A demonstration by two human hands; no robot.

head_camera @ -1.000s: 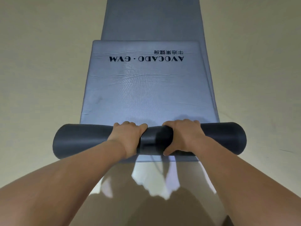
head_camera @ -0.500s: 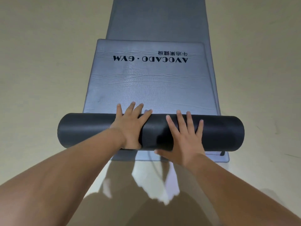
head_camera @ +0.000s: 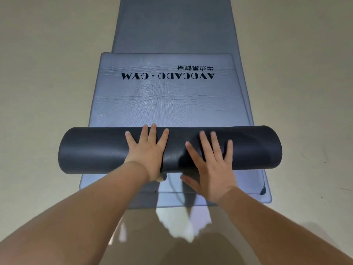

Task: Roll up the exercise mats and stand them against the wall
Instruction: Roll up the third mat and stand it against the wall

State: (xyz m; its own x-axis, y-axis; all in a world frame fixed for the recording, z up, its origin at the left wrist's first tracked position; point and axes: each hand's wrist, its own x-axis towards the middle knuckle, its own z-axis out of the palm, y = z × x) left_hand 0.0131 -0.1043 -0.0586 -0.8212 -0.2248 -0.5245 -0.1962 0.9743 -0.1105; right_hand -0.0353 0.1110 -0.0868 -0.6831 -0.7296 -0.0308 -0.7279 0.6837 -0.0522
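A dark rolled part of a mat (head_camera: 99,150) lies crosswise in front of me. Its flat remainder is silver-blue and printed "AVOCADO · GVM" (head_camera: 168,96), stretching away from the roll. My left hand (head_camera: 148,152) presses flat on the roll with spread straight fingers, left of its middle. My right hand (head_camera: 212,165) lies flat on the roll too, fingers spread, thumb down at the near side. A second grey mat (head_camera: 173,23) lies beneath and runs on further ahead; its near edge (head_camera: 265,196) shows behind the roll.
Beige floor (head_camera: 45,77) spreads on both sides of the mats. Bright reflections shine on the floor (head_camera: 177,224) close to me between my forearms. No wall is in view.
My hands went from gripping the roll with curled fingers to pressing on it with flat, spread fingers. The roll has moved away from me, uncovering more of the lower mat's near end.
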